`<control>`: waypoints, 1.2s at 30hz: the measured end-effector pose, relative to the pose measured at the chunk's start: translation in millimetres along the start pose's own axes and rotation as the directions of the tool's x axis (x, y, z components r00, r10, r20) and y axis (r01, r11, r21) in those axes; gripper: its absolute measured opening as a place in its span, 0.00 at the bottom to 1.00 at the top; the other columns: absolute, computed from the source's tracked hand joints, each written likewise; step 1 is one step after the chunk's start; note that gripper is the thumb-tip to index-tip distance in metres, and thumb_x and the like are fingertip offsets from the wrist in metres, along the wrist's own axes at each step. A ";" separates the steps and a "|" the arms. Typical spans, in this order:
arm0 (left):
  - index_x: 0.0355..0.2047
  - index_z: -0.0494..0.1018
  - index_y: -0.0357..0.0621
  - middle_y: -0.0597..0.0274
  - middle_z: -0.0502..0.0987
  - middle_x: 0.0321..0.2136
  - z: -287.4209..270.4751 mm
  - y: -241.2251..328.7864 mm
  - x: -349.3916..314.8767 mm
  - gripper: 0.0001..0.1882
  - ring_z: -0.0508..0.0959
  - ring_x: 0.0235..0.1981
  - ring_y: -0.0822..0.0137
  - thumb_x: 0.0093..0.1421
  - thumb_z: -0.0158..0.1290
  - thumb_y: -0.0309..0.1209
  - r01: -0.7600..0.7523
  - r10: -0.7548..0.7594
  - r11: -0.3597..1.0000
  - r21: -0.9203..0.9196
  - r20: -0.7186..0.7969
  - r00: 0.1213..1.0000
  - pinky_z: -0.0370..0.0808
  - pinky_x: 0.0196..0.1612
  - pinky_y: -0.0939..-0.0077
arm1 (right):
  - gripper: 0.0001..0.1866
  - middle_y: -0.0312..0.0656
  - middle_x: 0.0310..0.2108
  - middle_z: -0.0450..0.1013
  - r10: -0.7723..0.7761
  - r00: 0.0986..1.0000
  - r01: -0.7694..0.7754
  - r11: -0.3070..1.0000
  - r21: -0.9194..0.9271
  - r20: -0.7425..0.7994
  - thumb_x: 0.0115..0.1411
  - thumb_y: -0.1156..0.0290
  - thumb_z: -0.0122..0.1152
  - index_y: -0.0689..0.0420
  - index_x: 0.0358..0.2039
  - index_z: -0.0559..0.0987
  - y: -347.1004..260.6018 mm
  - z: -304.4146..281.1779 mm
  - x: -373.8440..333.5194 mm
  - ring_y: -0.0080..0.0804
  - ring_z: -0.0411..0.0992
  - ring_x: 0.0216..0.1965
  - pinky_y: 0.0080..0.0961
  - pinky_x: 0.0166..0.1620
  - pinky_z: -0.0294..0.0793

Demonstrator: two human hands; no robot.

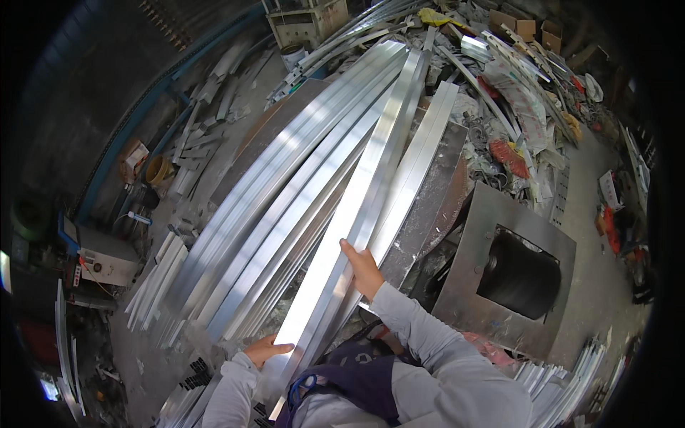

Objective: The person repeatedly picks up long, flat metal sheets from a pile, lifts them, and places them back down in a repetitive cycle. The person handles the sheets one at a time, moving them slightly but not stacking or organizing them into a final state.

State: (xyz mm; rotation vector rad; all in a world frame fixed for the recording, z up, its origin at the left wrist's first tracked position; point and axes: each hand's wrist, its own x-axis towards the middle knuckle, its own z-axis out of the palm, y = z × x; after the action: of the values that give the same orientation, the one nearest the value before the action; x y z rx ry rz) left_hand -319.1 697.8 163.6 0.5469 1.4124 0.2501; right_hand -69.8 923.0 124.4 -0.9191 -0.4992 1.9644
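A long, shiny aluminium profile [365, 165] slants from close to my body up toward the far side. My right hand [362, 269] grips its right edge about midway, thumb on top and fingers hidden beneath. Nearer to me, my left hand [267, 350] holds its left edge close to the near end, with the thumb over the upper face. To the left, a stack of similar aluminium profiles [285, 157] lies lengthwise on a dark metal table [437, 187]. Another flat profile [421, 157] lies just right of the held one.
At the right stands a metal machine plate [464, 278] with a dark roller [519, 274] in its square opening. Scrap and plastic bags [524, 107] heap up at the far right. A grey control box [107, 260] and short profile offcuts [158, 278] are on the left.
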 end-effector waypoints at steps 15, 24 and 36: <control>0.65 0.57 0.42 0.40 0.71 0.51 118.8 -30.1 -49.4 0.45 0.73 0.50 0.43 0.52 0.65 0.43 -0.255 0.584 0.692 0.675 -0.316 0.748 0.69 0.53 0.65 | 0.35 0.46 0.50 0.68 -0.218 0.970 0.215 0.976 -0.043 -0.105 0.57 0.63 0.67 0.61 0.58 0.60 32.4 -19.2 -37.0 0.36 0.70 0.49 0.33 0.50 0.73; 0.64 0.55 0.44 0.48 0.72 0.38 128.7 -257.3 3.2 0.37 0.76 0.41 0.58 0.59 0.57 0.41 -0.380 0.461 0.853 0.356 -0.176 0.870 0.70 0.45 0.68 | 0.34 0.44 0.51 0.67 -0.383 0.918 0.371 0.922 -0.114 -0.106 0.58 0.71 0.66 0.61 0.60 0.58 79.4 -43.8 -222.1 0.31 0.68 0.50 0.27 0.52 0.69; 0.59 0.61 0.39 0.54 0.73 0.43 196.8 -361.1 -39.4 0.36 0.74 0.43 0.66 0.55 0.61 0.43 -0.329 0.300 0.889 0.318 0.136 0.944 0.70 0.47 0.73 | 0.27 0.45 0.45 0.71 -0.346 0.896 0.353 0.935 -0.027 -0.276 0.58 0.68 0.65 0.63 0.52 0.63 89.0 -184.2 -334.8 0.33 0.73 0.43 0.31 0.46 0.75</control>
State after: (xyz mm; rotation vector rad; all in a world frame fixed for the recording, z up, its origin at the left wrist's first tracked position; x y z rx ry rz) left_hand -188.7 329.7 28.9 1.0645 1.2863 0.2413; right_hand 133.9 590.0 85.0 -0.9948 -0.4425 1.4853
